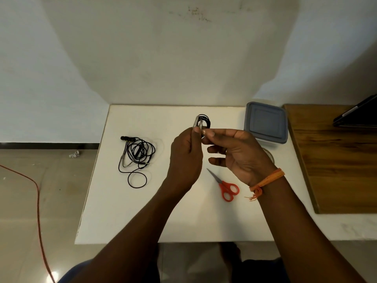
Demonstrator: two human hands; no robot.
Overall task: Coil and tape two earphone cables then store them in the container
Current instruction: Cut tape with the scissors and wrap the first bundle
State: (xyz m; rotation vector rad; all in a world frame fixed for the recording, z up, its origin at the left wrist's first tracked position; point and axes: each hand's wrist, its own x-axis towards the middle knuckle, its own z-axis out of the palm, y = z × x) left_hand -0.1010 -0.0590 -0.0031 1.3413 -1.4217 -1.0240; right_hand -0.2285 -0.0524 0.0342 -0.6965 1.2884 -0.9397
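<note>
1. The left hand (pixel 186 156) and right hand (pixel 234 152) hold the coiled earphone cable (pixel 205 121) above the white worktop (pixel 142 211), both grips pinched on it, near a strip of clear tape (pixel 196 122) at its left side.
2. To tape well, I would keep the loops bunched tightly under the right thumb while the left hand wraps the strip fully round and presses its end down.
3. The second earphone cable (pixel 136 156) lies loose on the worktop, well to the left, not yet coiled.
4. The lidded container (pixel 266 122) sits closed at the far right; the red-handled scissors (pixel 226 186) lie near the right wrist.
</note>
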